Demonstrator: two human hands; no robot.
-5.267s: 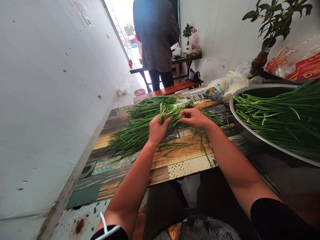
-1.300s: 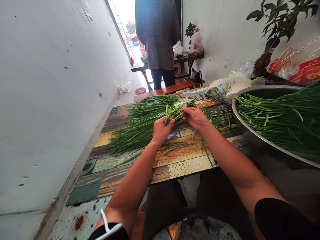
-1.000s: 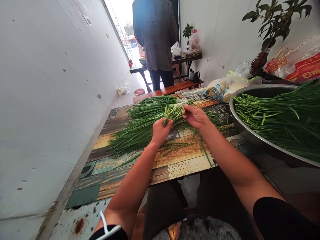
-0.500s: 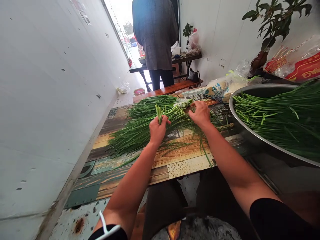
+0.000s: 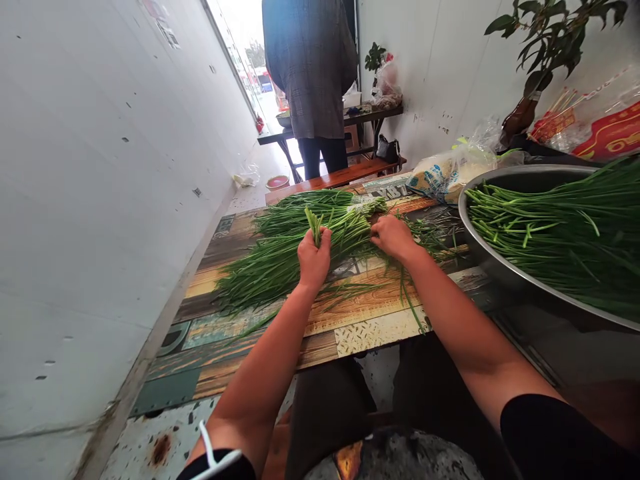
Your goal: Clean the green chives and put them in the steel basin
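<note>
A small bunch of garlic chives (image 5: 313,225) stands pale stem ends up in my left hand (image 5: 314,259), whose fingers are wrapped round it. Beneath and behind it a large pile of garlic chives (image 5: 270,267) lies across the wood-patterned table (image 5: 320,351), leaves to the left, stems to the right. My right hand (image 5: 393,237) is at the stem ends of the pile, fingers curled and pinched together. What its fingertips hold, if anything, is hidden. Loose trimmings (image 5: 440,233) lie scattered just right of this hand.
A big metal basin (image 5: 520,270) full of garlic chives stands at the right. Behind it are a plastic bag (image 5: 445,175), a potted plant (image 5: 543,47) and red packaging (image 5: 610,133). A person (image 5: 313,80) stands at a far table beyond a bench (image 5: 345,175). A wall (image 5: 90,200) runs along the left.
My right hand reached out to the stem ends of the pile, then came back slightly nearer and curled. My left hand moved a little to the left, still gripping its chives.
</note>
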